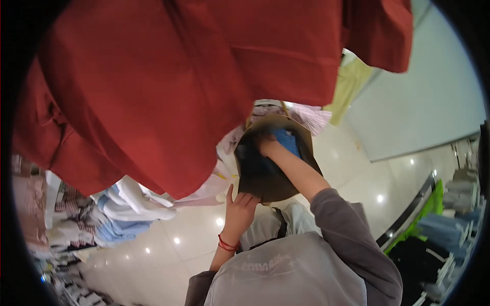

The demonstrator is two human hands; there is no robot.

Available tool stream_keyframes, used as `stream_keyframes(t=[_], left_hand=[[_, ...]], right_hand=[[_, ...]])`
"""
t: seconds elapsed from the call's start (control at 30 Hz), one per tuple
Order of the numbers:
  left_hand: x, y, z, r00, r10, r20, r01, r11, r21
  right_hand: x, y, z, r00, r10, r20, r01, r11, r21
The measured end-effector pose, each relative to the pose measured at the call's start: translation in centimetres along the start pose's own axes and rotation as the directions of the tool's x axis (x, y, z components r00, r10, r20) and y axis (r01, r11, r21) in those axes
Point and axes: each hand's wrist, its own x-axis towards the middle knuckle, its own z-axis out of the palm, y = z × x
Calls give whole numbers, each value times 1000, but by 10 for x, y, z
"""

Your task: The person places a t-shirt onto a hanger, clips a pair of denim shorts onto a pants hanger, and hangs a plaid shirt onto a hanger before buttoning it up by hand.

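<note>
Red fabric first: a big red garment [153, 86] hangs above and ahead of both hands, taking up most of the upper view. Pale panel [423, 97] well off to the right of the right hand; shiny tiled floor [184, 234] below the hands. Brown bag [273, 188] next, mouth open, directly at the hands, its near edge by the left hand. White and blue clothes [127, 204] left of the left hand; yellow garment [349, 86] beyond the right hand, to its right. Blue item [287, 140] in the bag, just beside the right hand. Right hand [266, 145] is down inside the bag, blurred and shadowed, can't tell whether it grips anything. Left hand [241, 211] is open, thumb spread, fingers touching the bag's near rim. Red cord [227, 245] around left wrist.
</note>
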Motion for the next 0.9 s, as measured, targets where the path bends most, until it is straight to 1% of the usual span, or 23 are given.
stream_keyframes(t=[0.03,0.1,0.2,0.23,0.3,0.33,0.4,0.5,0.6,0.7,0.83,0.9], left_hand=[[0,3,-3,999,-42,-9,42,999,-7],[-2,5,-2,994,-100,-33,101,995,10],[-2,7,-2,986,-143,-89,145,989,22],[-2,9,-2,981,-155,-117,159,987,24],[-1,11,-5,976,-180,-122,182,983,11],[0,11,-6,975,-187,-124,189,982,4],[0,11,-6,978,-169,-119,172,985,17],[-1,16,-4,986,-133,-103,134,991,3],[-4,21,0,993,-90,-83,90,996,1],[-10,24,2,995,-53,-79,53,999,10],[-19,25,4,992,-36,-118,40,999,30],[-20,24,2,994,-31,-106,37,998,58]], right_hand=[[14,11,14,999,34,22,-35,998,50],[24,30,42,998,50,-40,-50,999,-5],[15,38,35,997,-47,53,55,986,-155],[12,38,34,996,-43,84,56,985,-163],[7,34,25,991,-32,130,56,981,-183],[1,33,19,991,-47,124,71,978,-194],[-14,35,16,992,-59,116,82,976,-202],[-12,46,27,975,-84,204,123,974,-189],[-17,53,35,981,-46,189,83,978,-190],[-32,53,30,976,14,219,16,991,-133],[-46,41,11,980,-16,199,61,974,-220],[-53,27,4,978,-45,204,101,957,-272]])
